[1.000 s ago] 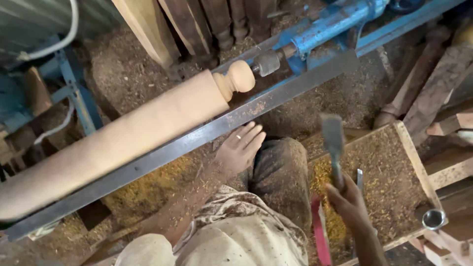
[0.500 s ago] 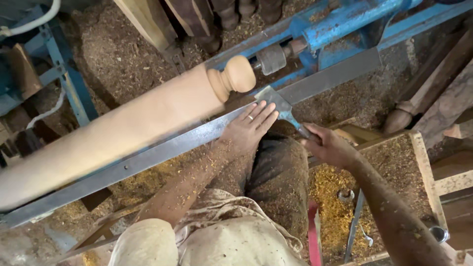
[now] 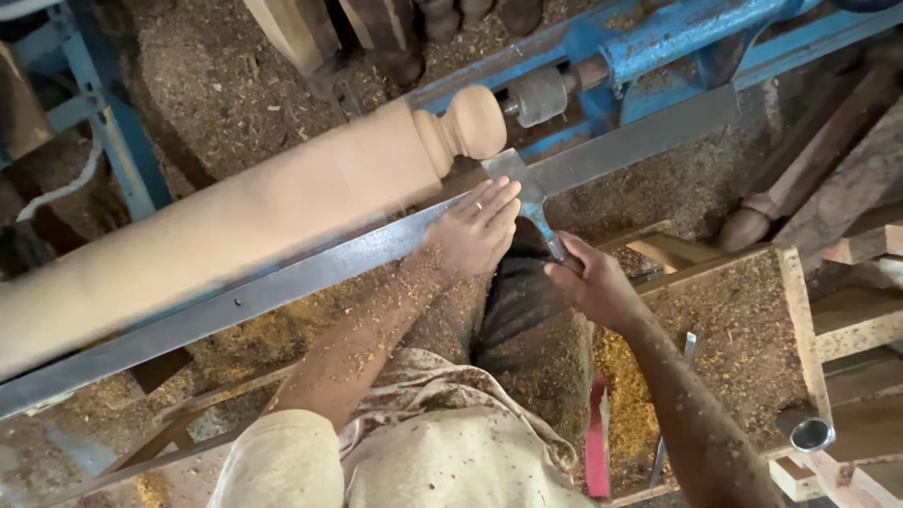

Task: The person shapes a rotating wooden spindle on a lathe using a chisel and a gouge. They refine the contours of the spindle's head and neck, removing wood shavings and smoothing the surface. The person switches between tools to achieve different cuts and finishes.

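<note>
A long pale wooden spindle (image 3: 235, 226) with a rounded knob (image 3: 473, 122) at its end is mounted on a blue lathe (image 3: 649, 38). A flat wide chisel (image 3: 527, 188) lies across the grey metal tool rest (image 3: 310, 268), its blade just below the knob. My left hand (image 3: 473, 230) lies flat on the rest, fingers pressing on the chisel blade. Behind it, my right hand (image 3: 593, 282) is closed around the chisel's handle end. Wood dust covers both forearms.
A wooden tray (image 3: 743, 320) full of shavings sits at right, with another metal tool (image 3: 673, 395) in it and a small metal cup (image 3: 811, 434) at its corner. Turned wooden legs (image 3: 414, 28) lean at the top. Sawdust covers the floor.
My right hand lifted the chisel from the tray and brought it left onto the tool rest. My left hand settled onto its blade near the knob.
</note>
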